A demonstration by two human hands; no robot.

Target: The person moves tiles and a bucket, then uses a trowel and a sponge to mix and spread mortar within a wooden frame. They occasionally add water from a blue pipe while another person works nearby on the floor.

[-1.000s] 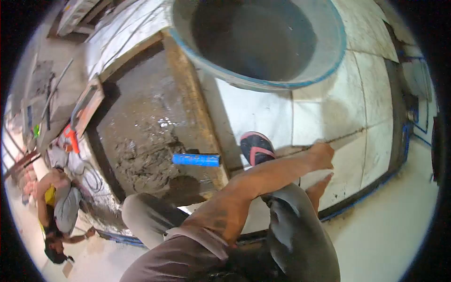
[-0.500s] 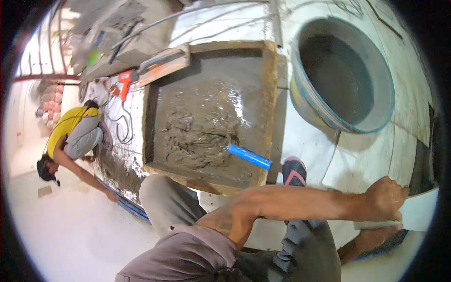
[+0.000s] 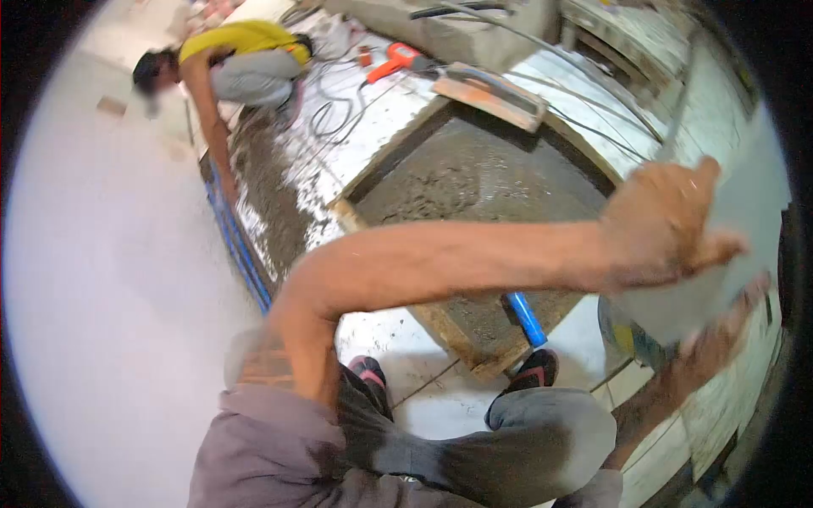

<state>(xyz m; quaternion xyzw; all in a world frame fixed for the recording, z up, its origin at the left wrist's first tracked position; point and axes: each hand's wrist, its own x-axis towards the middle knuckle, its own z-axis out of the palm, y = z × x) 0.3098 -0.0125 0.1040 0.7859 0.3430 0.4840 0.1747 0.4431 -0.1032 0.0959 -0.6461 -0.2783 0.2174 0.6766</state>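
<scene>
A flat pale tile, blurred by motion, is held up at the right side. My left hand, its arm stretched across the view, grips the tile's near side with the thumb pointing up. Lower down, my right hand has its fingers against the tile's bottom edge. Beneath my left forearm lies a wooden-framed mortar box with wet grey mortar in it. A tool's blue handle sticks out of the mortar at the near corner. A rectangular plastering trowel rests across the box's far corner.
Behind the tile, a large bucket is partly hidden. A co-worker in a yellow shirt crouches at far left, one hand near blue strips beside spread mortar. An orange corded power tool lies on the floor.
My view has turned right and my legs have shifted. Both hands have risen with the tile, which now covers part of the bucket. The co-worker still reaches toward the blue strips.
</scene>
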